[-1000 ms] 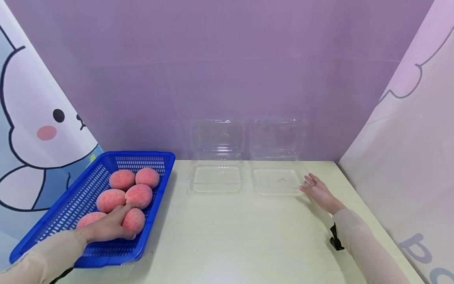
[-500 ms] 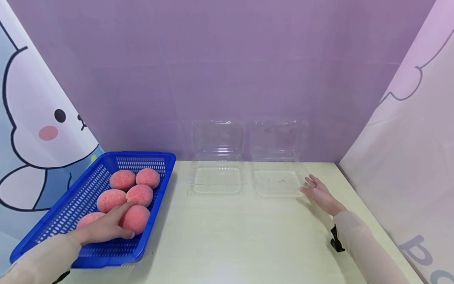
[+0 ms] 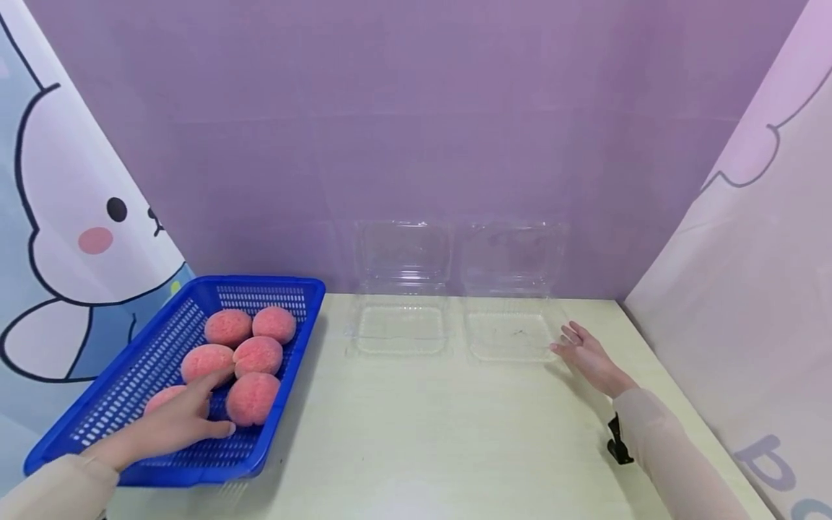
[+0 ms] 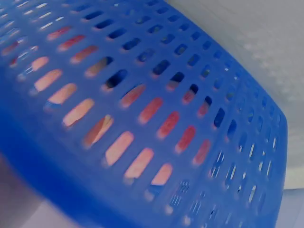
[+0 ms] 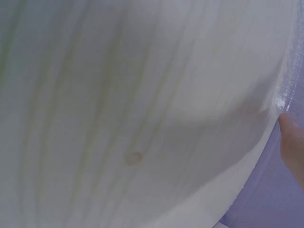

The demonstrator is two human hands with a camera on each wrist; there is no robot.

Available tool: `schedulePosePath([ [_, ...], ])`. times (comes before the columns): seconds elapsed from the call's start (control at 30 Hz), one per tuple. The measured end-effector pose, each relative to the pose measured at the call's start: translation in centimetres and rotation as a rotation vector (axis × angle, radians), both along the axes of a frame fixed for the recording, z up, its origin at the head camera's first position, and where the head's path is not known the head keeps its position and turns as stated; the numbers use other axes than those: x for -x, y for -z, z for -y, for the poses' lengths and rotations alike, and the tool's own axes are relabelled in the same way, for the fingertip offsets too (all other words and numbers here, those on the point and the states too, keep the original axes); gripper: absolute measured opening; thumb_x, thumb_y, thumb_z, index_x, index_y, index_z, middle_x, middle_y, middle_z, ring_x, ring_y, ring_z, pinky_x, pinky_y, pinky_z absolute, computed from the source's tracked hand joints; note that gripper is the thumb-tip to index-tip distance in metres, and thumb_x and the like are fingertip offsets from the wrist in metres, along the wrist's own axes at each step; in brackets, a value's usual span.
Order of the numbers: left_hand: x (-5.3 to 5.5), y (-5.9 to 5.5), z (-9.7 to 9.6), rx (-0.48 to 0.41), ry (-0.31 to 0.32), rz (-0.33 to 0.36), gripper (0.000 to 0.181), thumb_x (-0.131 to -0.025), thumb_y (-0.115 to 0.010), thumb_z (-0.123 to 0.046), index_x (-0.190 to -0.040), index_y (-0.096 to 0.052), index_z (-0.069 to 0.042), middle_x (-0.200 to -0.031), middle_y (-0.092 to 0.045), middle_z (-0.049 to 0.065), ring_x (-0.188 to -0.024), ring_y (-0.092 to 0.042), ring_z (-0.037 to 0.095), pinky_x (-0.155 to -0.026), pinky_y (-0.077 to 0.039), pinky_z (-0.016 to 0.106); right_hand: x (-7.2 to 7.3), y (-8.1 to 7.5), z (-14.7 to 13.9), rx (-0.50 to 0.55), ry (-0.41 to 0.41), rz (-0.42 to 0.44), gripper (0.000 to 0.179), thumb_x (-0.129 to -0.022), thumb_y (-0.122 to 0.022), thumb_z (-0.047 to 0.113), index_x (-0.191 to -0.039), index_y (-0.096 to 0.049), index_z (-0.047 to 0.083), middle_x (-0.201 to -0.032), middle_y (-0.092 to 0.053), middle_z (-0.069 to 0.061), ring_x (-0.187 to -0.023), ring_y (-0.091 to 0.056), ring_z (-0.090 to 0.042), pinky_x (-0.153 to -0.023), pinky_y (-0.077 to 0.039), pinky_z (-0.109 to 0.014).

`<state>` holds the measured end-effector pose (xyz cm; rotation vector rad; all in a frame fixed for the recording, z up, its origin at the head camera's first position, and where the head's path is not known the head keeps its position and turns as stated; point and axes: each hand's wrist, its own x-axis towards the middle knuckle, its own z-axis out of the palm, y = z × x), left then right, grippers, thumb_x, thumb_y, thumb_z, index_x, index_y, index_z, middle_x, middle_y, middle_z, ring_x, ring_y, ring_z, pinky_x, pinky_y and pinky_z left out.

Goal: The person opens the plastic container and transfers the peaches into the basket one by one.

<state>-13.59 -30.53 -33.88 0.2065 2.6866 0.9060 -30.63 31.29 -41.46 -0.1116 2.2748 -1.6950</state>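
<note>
In the head view my left hand is inside the blue plastic basket, thumb spread away from the fingers and nothing gripped. Just right of it lies a pink-red peach, apart from the thumb. The fingertips reach between another peach and the peach beside it; contact cannot be told. Part of a third is hidden by the hand. Through the slots of the basket wall, the left wrist view shows peach and fingers. My right hand, fingers loosely extended, is at the right edge of a clear clamshell box.
A second clear clamshell box stands left of the first, both with lids raised against the purple backdrop. Two more peaches lie at the basket's far end. Printed cloths flank the pale table on both sides.
My left hand, earlier around the near-right peach, has let go and drawn left and back. That peach now sits slightly farther up the basket. The right hand has stayed put.
</note>
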Motion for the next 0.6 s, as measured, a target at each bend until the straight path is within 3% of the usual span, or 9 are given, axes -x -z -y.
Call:
schedulePosePath([
  [0.23, -1.5, -1.0, -0.4, 0.067, -0.041, -0.050, 0.091, -0.080, -0.066, -0.038, -0.144, -0.014, 0.001, -0.142, -0.026, 0.030, -0.125, -0.029, 0.050, -0.088, -0.032, 0.069, -0.1, 0.0, -0.2, 0.003, 0.009, -0.001, 0.092, -0.090, -0.056, 0.021, -0.142, 0.017, 0.000, -0.151, 0.003, -0.024, -0.137, -0.005, -0.043, -0.111, -0.013, -0.052],
  [0.37, -2.2, -1.6, -1.6, 0.103, -0.017, -0.144, 0.088, -0.080, -0.068, -0.035, -0.143, -0.017, -0.001, -0.140, -0.031, 0.027, -0.121, -0.040, 0.046, -0.086, -0.040, 0.064, -0.1, 0.2, -0.5, 0.002, 0.008, -0.006, 0.093, -0.090, -0.057, 0.022, -0.143, 0.017, 0.001, -0.150, 0.003, -0.025, -0.137, -0.005, -0.044, -0.111, -0.012, -0.053],
  [0.6, -3.0, -2.4, -4.3, 0.218, 0.001, -0.217, 0.084, -0.076, -0.071, -0.039, -0.141, -0.028, -0.005, -0.138, -0.038, 0.024, -0.115, -0.048, 0.042, -0.083, -0.045, 0.060, -0.4, 0.8, -0.7, -0.031, 0.017, -0.012, 0.092, -0.091, -0.055, 0.027, -0.143, 0.017, 0.001, -0.150, 0.000, -0.026, -0.136, -0.010, -0.045, -0.111, -0.013, -0.054],
])
